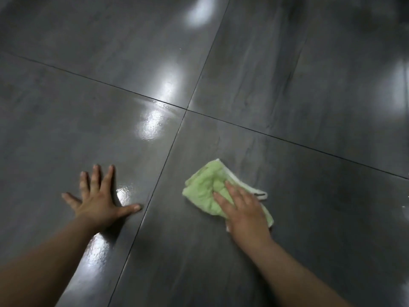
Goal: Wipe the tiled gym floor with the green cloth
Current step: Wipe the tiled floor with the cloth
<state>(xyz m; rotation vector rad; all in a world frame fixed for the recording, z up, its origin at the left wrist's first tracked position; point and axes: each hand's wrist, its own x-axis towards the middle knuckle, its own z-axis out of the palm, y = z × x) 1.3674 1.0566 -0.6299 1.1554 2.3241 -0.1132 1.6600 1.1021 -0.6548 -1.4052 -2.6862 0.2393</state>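
Observation:
A crumpled green cloth (pixel 205 187) with a white edge lies on the dark grey tiled floor (pixel 287 96), on the tile right of the lengthwise grout line. My right hand (pixel 243 209) lies flat on the cloth's near half, fingers straight and pressing it down; the hand looks slightly blurred. My left hand (pixel 99 198) rests on the neighbouring tile to the left, palm down with its fingers spread wide, thumb tip close to the grout line. It holds nothing.
Glossy large tiles fill the whole view, with bright light reflections (pixel 152 125) running up the middle. Two dark grout lines cross at a joint (pixel 186 110) beyond the hands. A pale patch shows at the right edge (pixel 405 209).

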